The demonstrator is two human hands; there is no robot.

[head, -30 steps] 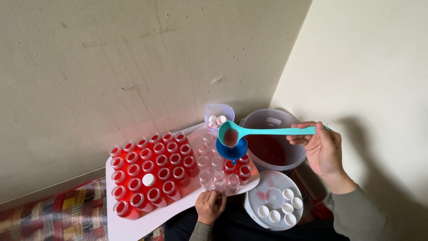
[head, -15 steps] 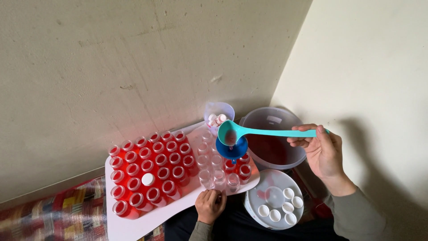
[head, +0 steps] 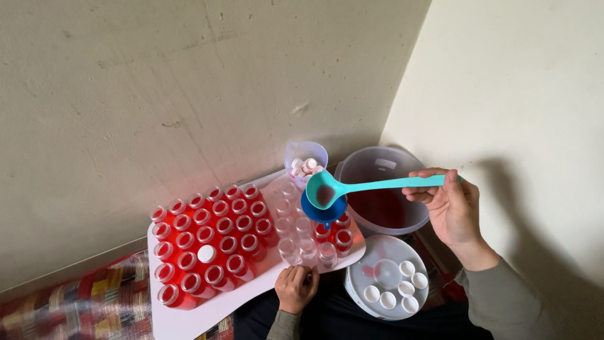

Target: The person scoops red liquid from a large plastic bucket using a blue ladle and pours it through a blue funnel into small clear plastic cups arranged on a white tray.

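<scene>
The right hand (head: 454,211) grips the end of a teal ladle's (head: 352,187) long handle, fingers curled over the top and thumb underneath. The ladle's bowl holds a little dark red liquid and hangs tilted just above a blue funnel (head: 323,211), which sits in the mouth of one of the small bottles at the right end of the white tray (head: 189,318). The left hand (head: 296,288) rests at the tray's near edge, fingers folded loosely against the rim, touching or almost touching the nearest clear bottle (which of the two, the view does not settle); it holds nothing that can be seen.

On the tray, the filled red bottles (head: 211,242) stand in close rows over the left and middle part, all uncapped but one, which wears a white cap (head: 206,253). To their right stand empty clear bottles (head: 301,242), with a few red ones around the funnel. Beyond the tray's far corner is a clear cup (head: 306,158) holding more white caps. Behind the ladle, to the right of the tray, sits a translucent bucket (head: 384,189) with red liquid in its bottom. Just in front of the bucket lies its round lid (head: 385,284), upturned, with loose white caps gathered along its right side and a faint red smear near its middle. A patterned cloth (head: 75,305) shows at lower left, under the tray's corner.
</scene>
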